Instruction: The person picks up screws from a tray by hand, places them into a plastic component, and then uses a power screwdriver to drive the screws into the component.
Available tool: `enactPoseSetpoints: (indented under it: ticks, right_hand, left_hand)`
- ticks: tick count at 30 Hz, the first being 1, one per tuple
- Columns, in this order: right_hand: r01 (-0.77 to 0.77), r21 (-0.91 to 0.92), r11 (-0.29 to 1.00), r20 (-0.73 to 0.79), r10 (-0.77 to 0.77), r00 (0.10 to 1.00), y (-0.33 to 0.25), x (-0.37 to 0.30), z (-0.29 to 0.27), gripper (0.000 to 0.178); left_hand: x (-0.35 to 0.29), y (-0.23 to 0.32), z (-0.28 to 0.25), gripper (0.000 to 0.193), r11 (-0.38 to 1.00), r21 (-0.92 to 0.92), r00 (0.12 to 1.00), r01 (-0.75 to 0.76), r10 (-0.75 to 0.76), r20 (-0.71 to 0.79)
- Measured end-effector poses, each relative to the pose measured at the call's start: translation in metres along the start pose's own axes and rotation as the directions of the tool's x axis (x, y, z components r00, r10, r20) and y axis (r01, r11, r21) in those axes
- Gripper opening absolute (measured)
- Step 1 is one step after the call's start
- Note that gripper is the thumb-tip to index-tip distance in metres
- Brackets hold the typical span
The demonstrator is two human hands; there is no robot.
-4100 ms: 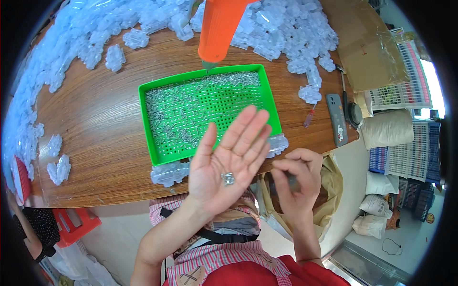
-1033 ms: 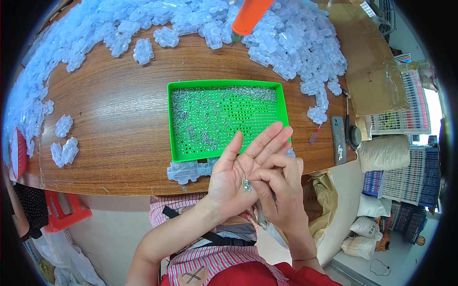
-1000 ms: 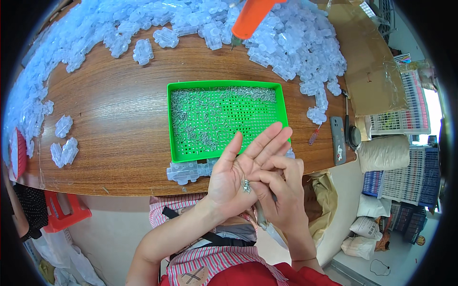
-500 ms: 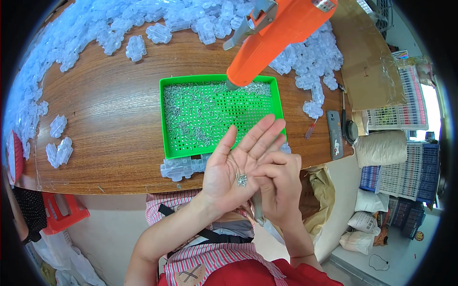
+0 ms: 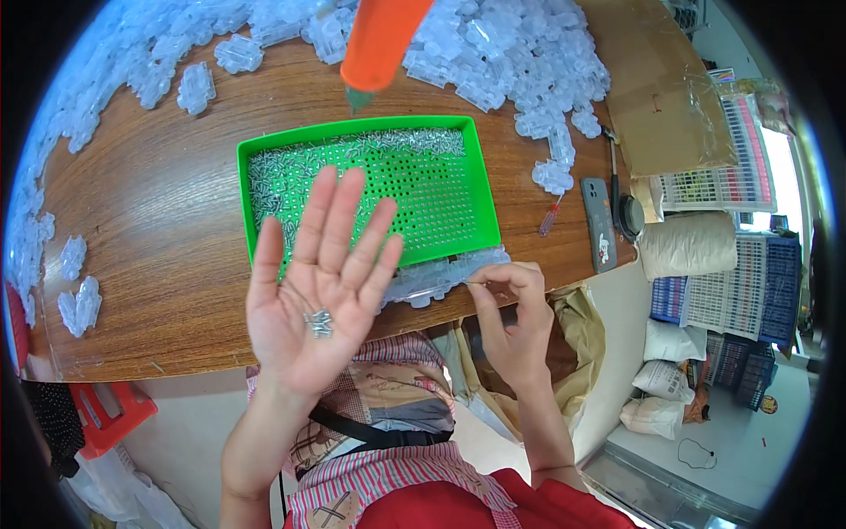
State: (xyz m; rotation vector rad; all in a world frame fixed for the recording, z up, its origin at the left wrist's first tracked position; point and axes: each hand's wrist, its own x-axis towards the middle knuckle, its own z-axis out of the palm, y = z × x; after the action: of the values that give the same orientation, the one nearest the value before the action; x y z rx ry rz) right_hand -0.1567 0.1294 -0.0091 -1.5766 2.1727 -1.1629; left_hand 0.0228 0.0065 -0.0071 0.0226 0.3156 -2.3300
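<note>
My left hand (image 5: 319,282) is palm up with its fingers stretched out, in front of the green tray. A small heap of silvery screws (image 5: 318,324) lies on its palm. My right hand (image 5: 515,319) is at the table's front edge, thumb and forefinger pinched on a small screw (image 5: 477,282), its shape barely showing. These fingertips are at the right end of a row of clear plastic parts (image 5: 432,277), partly hidden behind my left hand. Behind them stands the green perforated tray (image 5: 490,189), with loose screws heaped at its far and left sides and others in its holes.
An orange power screwdriver (image 5: 374,53) hangs above the tray's far edge. Clear plastic parts (image 5: 520,62) are piled along the back and left. At the right lie a small screwdriver (image 5: 551,217), a phone (image 5: 599,225) and a cardboard sheet (image 5: 661,97). A lined bin (image 5: 577,353) stands below.
My right hand has left the screws in my left palm and moved to the plastic parts. My left hand has shifted left, still bearing screws. The whole view has shifted.
</note>
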Motion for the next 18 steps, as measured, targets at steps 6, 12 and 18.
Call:
enactPoseSetpoints:
  ticks: [6, 12, 18]
  right_hand:
    - [0.197, -0.265, 0.944, 0.055, -0.189, 0.980, 0.013, 0.003, 0.006, 0.026]
    - [0.275, -0.315, 0.908, -0.011, -0.293, 0.956, 0.023, 0.002, 0.015, 0.027]
    - [0.330, -0.382, 0.863, 0.006, -0.355, 0.935, 0.018, 0.003, 0.009, 0.029]
  left_hand:
    - [-0.001, 0.004, -0.006, 0.053, 1.000, 0.021, 1.000, -0.010, 0.009, 0.022]
    - [-0.002, 0.000, -0.003, 0.054, 1.000, -0.008, 1.000, -0.003, 0.003, -0.009]
    - [-0.001, -0.004, -0.003, 0.058, 0.999, -0.044, 1.000, 0.026, -0.026, 0.009]
